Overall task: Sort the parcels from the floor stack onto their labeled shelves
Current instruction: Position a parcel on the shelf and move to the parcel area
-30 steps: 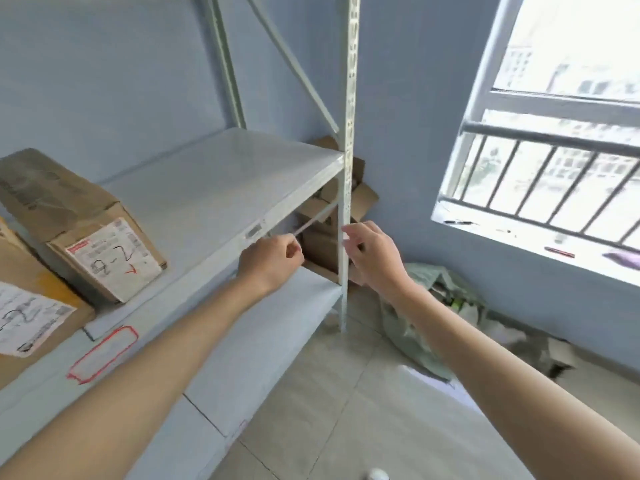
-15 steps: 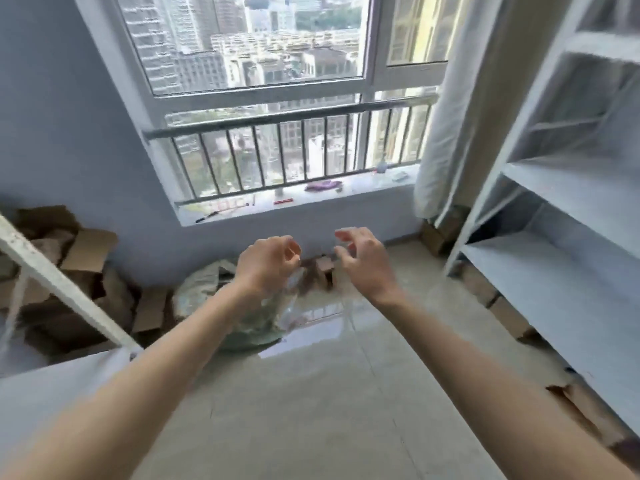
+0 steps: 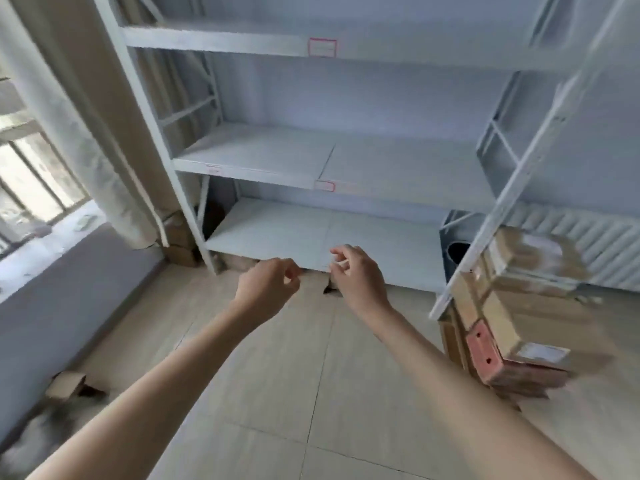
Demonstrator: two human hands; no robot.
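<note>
Both hands empty: left hand [image 3: 268, 284] loosely curled, right hand [image 3: 358, 275] half-curled. Beyond them, red-bordered shelf labels [image 3: 322, 47], unreadable. Parcels [image 3: 512, 327] stacked right of right hand.

Storage room, corner by the window.
Pale blue-grey wall [image 3: 381, 95] behind; beige tiled floor [image 3: 311, 375] with dark grout lines. Window [image 3: 31, 178] with bars at far left, bright daylight coming through, a grey ledge [image 3: 69, 271] below it. White sheer curtain [image 3: 69, 126] hanging beside a beige one [image 3: 114, 98], both reaching near the floor. White ribbed radiator [image 3: 571, 240] low on the right wall. Small torn cardboard scrap [image 3: 67, 384] on the floor at lower left, beside the ledge. Picture blurred at the edges.
</note>
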